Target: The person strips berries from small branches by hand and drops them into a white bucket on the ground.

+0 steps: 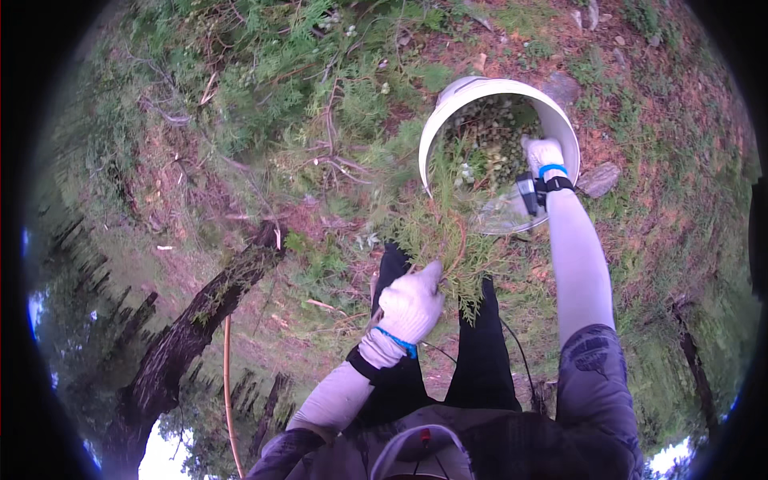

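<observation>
Green foliage spreads ahead of the gloved left hand.

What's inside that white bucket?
In the white bucket is a heap of small, pale-green pieces. Leafy green sprigs overlap its lower left edge. The gloved right hand hides part of the contents, and whatever lies beneath the heap is covered.

- Sloping ground of reddish-brown soil and litter, patched with low green growth, spreads beneath both hands.
- A grey stone lies just right of the right hand; another stone lies beyond it.
- Leafy green branches cover the ground ahead and left of the left hand.
- Bare twigs lie ahead of that hand.
- A pale wood chip lies farther left.
</observation>
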The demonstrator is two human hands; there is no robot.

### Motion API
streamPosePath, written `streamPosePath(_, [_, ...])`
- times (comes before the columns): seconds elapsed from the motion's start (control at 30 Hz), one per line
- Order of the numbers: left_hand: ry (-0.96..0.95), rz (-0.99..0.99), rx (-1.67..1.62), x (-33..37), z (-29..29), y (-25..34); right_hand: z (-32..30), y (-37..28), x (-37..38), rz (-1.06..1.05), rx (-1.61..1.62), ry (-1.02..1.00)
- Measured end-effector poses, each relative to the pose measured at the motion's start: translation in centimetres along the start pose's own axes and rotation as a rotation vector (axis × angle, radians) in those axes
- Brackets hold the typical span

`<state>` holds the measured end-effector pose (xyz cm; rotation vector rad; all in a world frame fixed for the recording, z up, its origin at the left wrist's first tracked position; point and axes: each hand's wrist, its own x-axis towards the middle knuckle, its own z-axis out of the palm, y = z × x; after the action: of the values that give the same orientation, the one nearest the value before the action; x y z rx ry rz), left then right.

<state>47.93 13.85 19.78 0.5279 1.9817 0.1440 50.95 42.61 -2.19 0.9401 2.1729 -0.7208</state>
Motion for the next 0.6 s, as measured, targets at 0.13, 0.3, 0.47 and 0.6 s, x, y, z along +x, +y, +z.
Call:
streamPosePath(0.13, [0.137, 0.108, -0.208, -0.3, 0.7, -6.3, -3.1, -5.5, -5.7, 0.328, 1.171, -0.089])
streamPosePath(0.3, [0.031, 0.025, -0.285, 0.4, -1.2, -3.3, -1.4, -6.8, -14.7, 0.48, 1.486, 0.213])
streamPosePath(0.47, [0.031, 0.152, -0.48, 0.7, 0.1, -3.8, 4.5, -7.3, -14.4, 0.11, 1.529, 0.08])
streamPosePath(0.6, [-0.023, 0.46, 0.169, 0.5, 1.0, -4.7, -0.2, -11.3, -12.7, 0.086, 1.434, -0.16])
